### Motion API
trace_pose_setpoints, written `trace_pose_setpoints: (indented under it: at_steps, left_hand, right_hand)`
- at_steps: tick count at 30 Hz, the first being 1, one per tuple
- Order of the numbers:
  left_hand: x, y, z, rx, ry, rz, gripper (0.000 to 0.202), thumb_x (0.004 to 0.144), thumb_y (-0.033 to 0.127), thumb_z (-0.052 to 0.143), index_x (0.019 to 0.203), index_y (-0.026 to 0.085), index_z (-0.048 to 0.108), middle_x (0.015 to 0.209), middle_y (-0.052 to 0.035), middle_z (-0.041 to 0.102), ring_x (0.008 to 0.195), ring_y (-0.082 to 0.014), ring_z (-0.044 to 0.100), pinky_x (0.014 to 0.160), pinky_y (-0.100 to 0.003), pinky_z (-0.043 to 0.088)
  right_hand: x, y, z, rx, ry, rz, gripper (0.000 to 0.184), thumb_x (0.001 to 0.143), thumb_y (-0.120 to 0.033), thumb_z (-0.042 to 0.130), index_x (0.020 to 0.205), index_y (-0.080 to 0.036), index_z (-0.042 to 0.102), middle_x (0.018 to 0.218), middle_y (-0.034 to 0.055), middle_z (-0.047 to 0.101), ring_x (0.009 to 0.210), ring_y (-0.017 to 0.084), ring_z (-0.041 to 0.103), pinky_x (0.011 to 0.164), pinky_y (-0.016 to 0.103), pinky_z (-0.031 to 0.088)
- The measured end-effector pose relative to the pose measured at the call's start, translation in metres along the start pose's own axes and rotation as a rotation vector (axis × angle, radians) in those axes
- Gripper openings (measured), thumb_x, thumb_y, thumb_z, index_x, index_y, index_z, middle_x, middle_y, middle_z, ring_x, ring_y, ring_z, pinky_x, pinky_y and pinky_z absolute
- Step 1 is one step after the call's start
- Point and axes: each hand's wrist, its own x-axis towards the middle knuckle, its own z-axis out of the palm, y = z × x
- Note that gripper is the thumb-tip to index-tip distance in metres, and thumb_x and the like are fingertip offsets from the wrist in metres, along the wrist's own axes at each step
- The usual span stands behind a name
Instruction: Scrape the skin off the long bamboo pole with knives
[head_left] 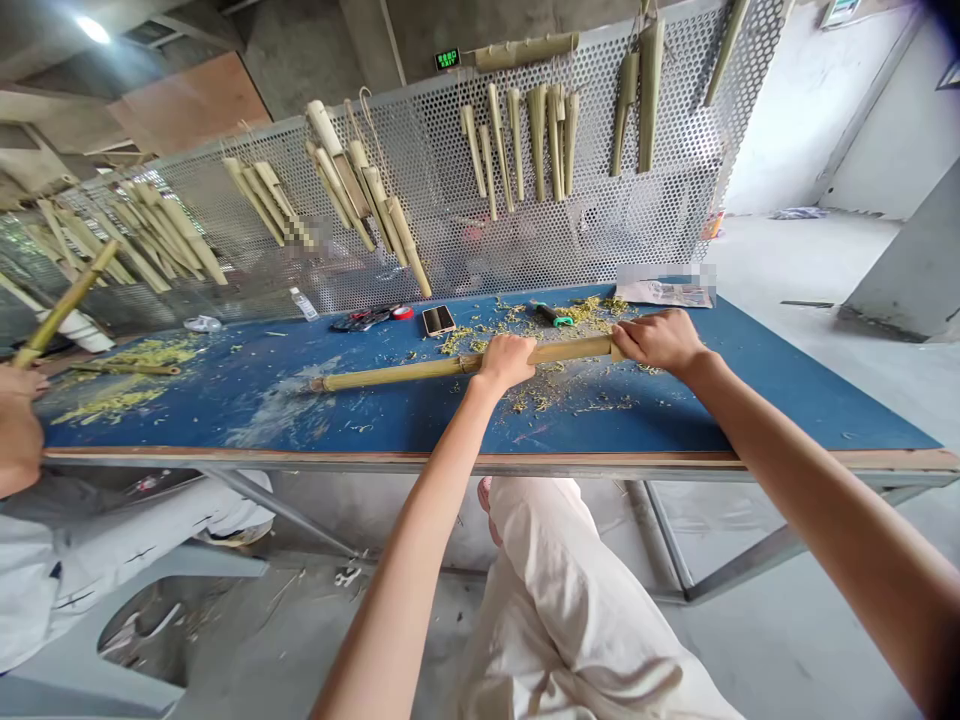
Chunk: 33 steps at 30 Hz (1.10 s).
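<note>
Long bamboo pole (397, 372) across the blue worktop (675, 430), mid-frame, with the fingers of left hand (504, 362) and right hand (660, 340) clamped around it, hands well apart, seemingly for steadiness along its length; pale shavings (559, 400) scattered around it.

Bright, even indoor light; ceiling lamp (93, 28) blown out top left. Only a faint soft shadow under the bamboo tube (465, 367). Centre sharp, no obvious motion blur. Strong wide-angle distortion bends the perforated metal panel (637, 225) near the edges.
</note>
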Motion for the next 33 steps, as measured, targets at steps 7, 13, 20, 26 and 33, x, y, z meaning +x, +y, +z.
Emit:
trace_pose_setpoints:
  at_steps: [7, 13, 20, 26, 33]
  left_hand:
    - [0.003, 0.001, 0.0, 0.09, -0.013, 0.006, 0.026, 0.083, 0.015, 0.06, 0.105, 0.014, 0.073, 0.099, -0.0164, 0.078, 0.097, -0.0318, 0.074, 0.079, -0.039, 0.053]
    - [0.004, 0.004, -0.002, 0.01, 0.052, -0.005, 0.026, 0.084, 0.015, 0.059, 0.107, 0.015, 0.074, 0.094, -0.0138, 0.078, 0.091, -0.0285, 0.073, 0.079, -0.038, 0.053]
    - [0.004, -0.001, 0.0, -0.033, 0.03, -0.045, 0.027, 0.082, 0.017, 0.062, 0.106, 0.016, 0.075, 0.091, -0.0121, 0.077, 0.088, -0.0285, 0.072, 0.08, -0.04, 0.053]
    - [0.003, 0.005, -0.003, 0.009, 0.101, 0.014, 0.032, 0.091, 0.018, 0.057, 0.121, 0.013, 0.066, 0.103, -0.0161, 0.075, 0.099, -0.0289, 0.07, 0.084, -0.038, 0.05]
    - [-0.003, -0.003, -0.007, 0.042, 0.21, 0.03, 0.053, 0.088, 0.016, 0.064, 0.14, 0.01, 0.053, 0.135, -0.0202, 0.062, 0.127, -0.0328, 0.055, 0.106, -0.043, 0.043]
  right_hand:
    - [0.013, -0.005, 0.007, 0.141, -0.362, 0.238, 0.054, 0.102, -0.041, 0.029, 0.091, -0.015, 0.075, 0.087, 0.0175, 0.073, 0.077, 0.028, 0.067, 0.065, 0.033, 0.039]
    - [0.005, 0.005, 0.002, 0.079, -0.002, 0.166, 0.06, 0.103, -0.042, 0.025, 0.073, -0.015, 0.07, 0.074, 0.0175, 0.068, 0.071, 0.026, 0.061, 0.066, 0.035, 0.036]
    - [0.008, -0.004, -0.003, 0.111, 0.001, 0.238, 0.059, 0.102, -0.038, 0.026, 0.076, -0.014, 0.073, 0.078, 0.0184, 0.07, 0.071, 0.026, 0.06, 0.065, 0.035, 0.034]
    - [0.014, 0.013, -0.002, 0.178, 0.027, 0.456, 0.061, 0.104, -0.045, 0.029, 0.076, -0.012, 0.072, 0.075, 0.019, 0.067, 0.073, 0.027, 0.06, 0.067, 0.035, 0.032]
    - [-0.002, 0.058, -0.009, 0.242, 0.298, 0.715, 0.054, 0.097, -0.027, 0.029, 0.082, -0.002, 0.075, 0.07, 0.0235, 0.061, 0.058, 0.018, 0.03, 0.066, 0.04, 0.023]
